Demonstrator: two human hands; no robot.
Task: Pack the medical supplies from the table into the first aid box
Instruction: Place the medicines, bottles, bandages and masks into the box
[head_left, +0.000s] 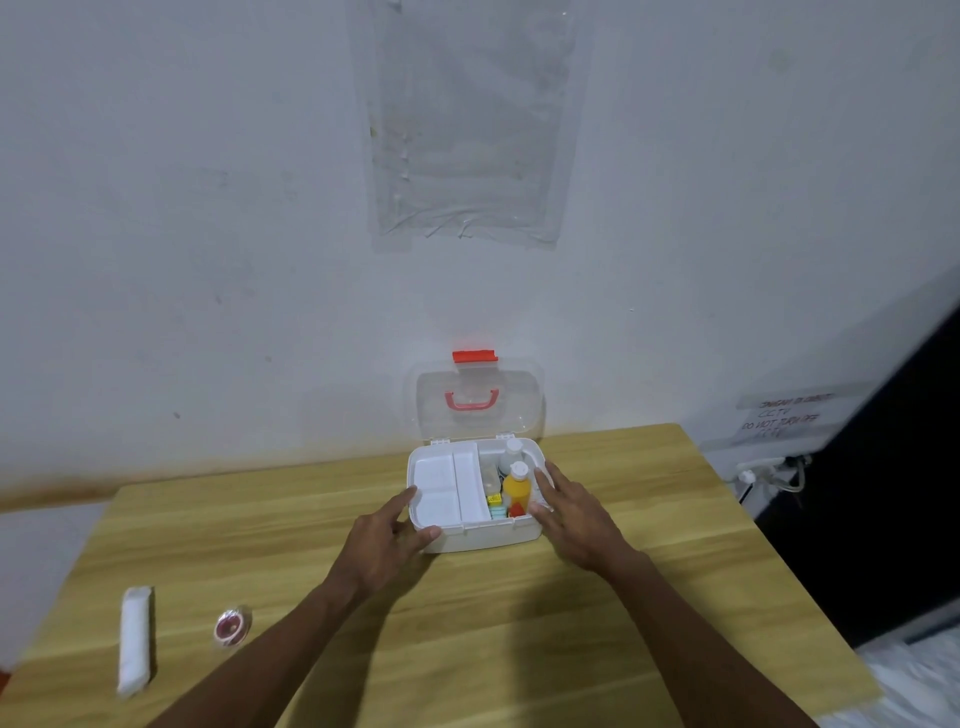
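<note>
The white first aid box (483, 538) stands open on the wooden table (467, 623), its clear lid (480, 397) with a red handle upright against the wall. A white divided tray (447, 491) fills the box's left half. On the right half lie an orange bottle (516, 488), a white bottle (511, 453) and small coloured packets. My left hand (387, 545) touches the box's front left corner, fingers spread. My right hand (569, 512) rests on the box's right rim, fingers apart. At the table's front left lie a white gauze roll (136, 639) and a red-centred tape roll (232, 626).
The white wall rises right behind the box, with a plastic sheet taped to it. At the right are a dark panel, a paper sign (784, 418) and a wall socket with cables (769, 473). The table's right edge drops off near a white cloth.
</note>
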